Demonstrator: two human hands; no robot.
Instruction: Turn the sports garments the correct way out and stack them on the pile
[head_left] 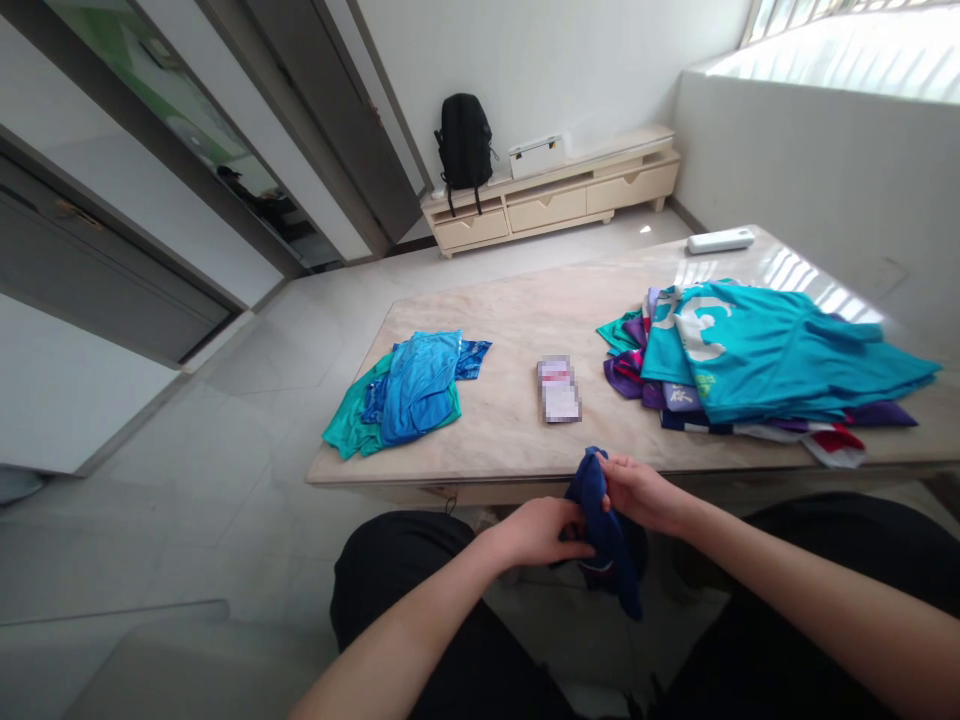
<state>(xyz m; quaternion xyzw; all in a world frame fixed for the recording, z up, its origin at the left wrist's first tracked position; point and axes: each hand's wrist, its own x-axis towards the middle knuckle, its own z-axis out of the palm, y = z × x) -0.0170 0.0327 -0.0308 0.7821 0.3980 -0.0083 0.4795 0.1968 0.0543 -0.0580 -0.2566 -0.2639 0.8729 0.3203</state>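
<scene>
A dark blue garment (600, 510) hangs bunched between my hands, just off the table's near edge and above my lap. My left hand (553, 532) grips its left side, fingers partly hidden in the cloth. Higher up, my right hand (634, 488) pinches its top edge between thumb and fingers. The lower end of the garment droops toward the floor between my knees. On the table beyond it lies a phone-sized object (559, 390), blurred out by pixels.
Several blue and green garments (420, 385) lie piled at the left of the marble-topped table (517, 300). A larger heap of turquoise and purple shirts (787, 350) covers its right side, with a white device (720, 240) behind. A black backpack (463, 140) rests on the low cabinet (547, 205).
</scene>
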